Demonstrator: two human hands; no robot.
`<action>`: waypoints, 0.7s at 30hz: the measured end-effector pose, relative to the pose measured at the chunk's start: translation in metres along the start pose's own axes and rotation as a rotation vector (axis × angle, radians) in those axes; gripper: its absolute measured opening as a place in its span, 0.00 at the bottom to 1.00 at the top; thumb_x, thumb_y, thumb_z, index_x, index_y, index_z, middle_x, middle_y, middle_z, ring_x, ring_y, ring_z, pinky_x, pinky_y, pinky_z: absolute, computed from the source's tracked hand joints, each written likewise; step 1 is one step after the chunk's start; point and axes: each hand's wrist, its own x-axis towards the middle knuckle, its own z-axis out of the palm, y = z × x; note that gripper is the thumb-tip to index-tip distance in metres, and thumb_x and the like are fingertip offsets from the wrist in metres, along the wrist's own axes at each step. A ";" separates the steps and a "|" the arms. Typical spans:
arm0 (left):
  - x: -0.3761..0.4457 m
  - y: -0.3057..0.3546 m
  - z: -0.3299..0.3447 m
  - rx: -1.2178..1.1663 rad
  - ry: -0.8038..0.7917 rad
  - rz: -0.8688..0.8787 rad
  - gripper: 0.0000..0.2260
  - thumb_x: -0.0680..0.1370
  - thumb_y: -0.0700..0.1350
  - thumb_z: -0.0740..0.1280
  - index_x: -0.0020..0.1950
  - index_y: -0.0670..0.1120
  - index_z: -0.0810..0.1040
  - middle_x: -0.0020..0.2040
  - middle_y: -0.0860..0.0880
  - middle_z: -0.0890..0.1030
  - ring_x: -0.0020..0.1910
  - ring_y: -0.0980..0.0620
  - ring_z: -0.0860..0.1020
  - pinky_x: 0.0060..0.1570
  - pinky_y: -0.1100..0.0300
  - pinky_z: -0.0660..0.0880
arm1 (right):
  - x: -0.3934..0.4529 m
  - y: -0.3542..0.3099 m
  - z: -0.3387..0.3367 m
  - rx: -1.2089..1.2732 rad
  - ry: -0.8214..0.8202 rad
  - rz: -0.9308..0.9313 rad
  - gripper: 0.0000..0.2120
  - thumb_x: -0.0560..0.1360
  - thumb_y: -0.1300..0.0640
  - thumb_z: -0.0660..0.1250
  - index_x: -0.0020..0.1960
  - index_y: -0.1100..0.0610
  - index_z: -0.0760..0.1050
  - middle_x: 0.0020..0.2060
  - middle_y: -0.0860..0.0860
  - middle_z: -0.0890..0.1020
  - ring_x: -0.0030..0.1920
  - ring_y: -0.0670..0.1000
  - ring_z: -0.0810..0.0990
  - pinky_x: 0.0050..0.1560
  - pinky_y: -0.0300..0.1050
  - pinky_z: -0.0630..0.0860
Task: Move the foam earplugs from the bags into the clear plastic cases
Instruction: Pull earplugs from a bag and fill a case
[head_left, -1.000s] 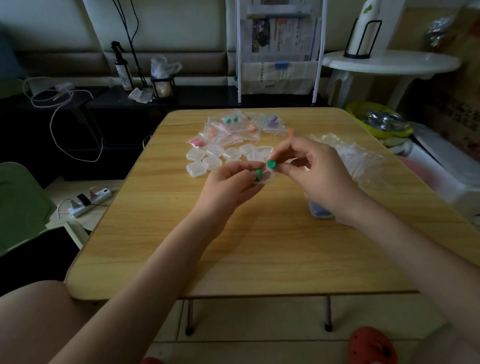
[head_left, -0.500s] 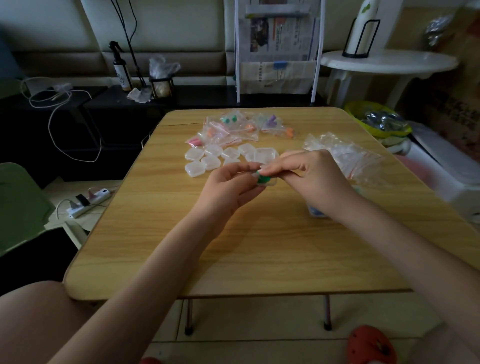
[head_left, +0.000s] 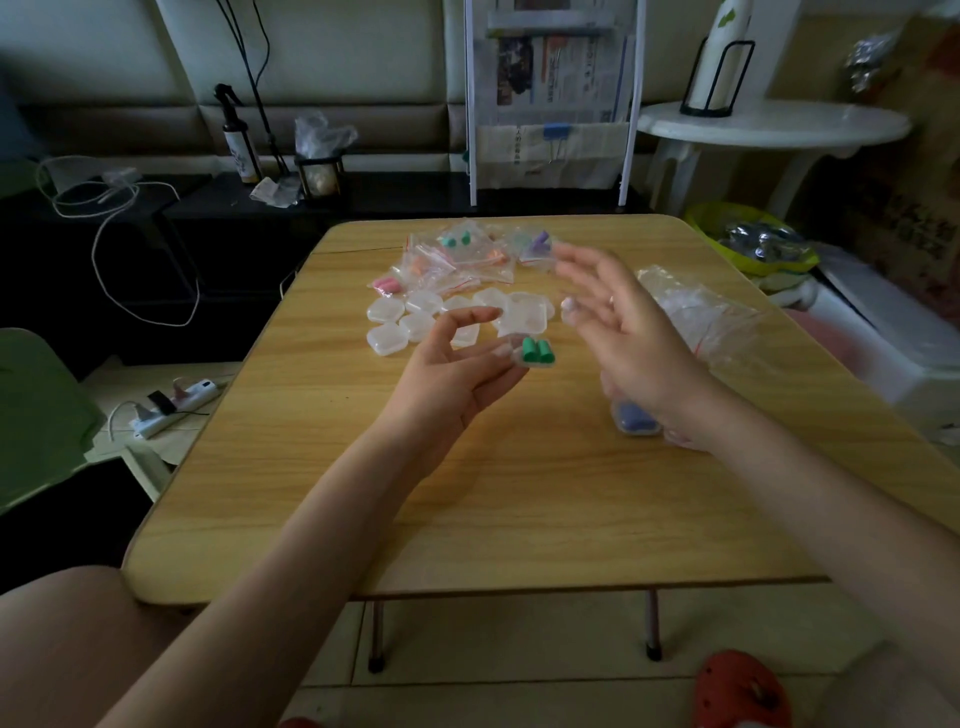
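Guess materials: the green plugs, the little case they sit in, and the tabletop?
Green plugs: likely soft foam, matte, with no shine on them. Case, held in the left hand: looks like thin clear plastic, glossy, see-through to the plugs. Tabletop: light wood-grain surface, smooth; whether laminate or real wood can't be told.

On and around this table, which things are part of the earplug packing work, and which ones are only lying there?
Part of the job:
- green earplugs in the case at the left hand
- empty clear cases
- bags of earplugs
- filled case with blue earplugs
- right hand, open

Just lying about:
- spray bottle
- power strip
- newspaper rack
- white cable
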 end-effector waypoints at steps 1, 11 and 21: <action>0.000 0.000 0.000 -0.012 -0.008 -0.003 0.15 0.77 0.29 0.61 0.62 0.40 0.71 0.50 0.39 0.83 0.49 0.48 0.83 0.50 0.59 0.80 | 0.000 0.000 0.001 0.058 -0.036 0.046 0.20 0.81 0.62 0.58 0.71 0.49 0.64 0.70 0.47 0.69 0.66 0.41 0.69 0.49 0.26 0.73; 0.003 0.000 -0.005 -0.116 0.013 -0.050 0.12 0.77 0.30 0.62 0.58 0.41 0.71 0.49 0.38 0.81 0.43 0.48 0.83 0.46 0.61 0.80 | -0.001 0.001 0.001 -0.044 -0.115 -0.084 0.31 0.68 0.57 0.77 0.66 0.46 0.68 0.52 0.48 0.75 0.55 0.45 0.76 0.61 0.38 0.72; 0.000 0.000 0.000 -0.065 -0.026 -0.124 0.16 0.77 0.32 0.62 0.65 0.37 0.68 0.51 0.36 0.82 0.48 0.46 0.83 0.51 0.58 0.79 | -0.003 0.005 0.005 -0.404 -0.061 -0.170 0.15 0.74 0.61 0.69 0.60 0.53 0.79 0.49 0.44 0.79 0.51 0.43 0.75 0.54 0.26 0.66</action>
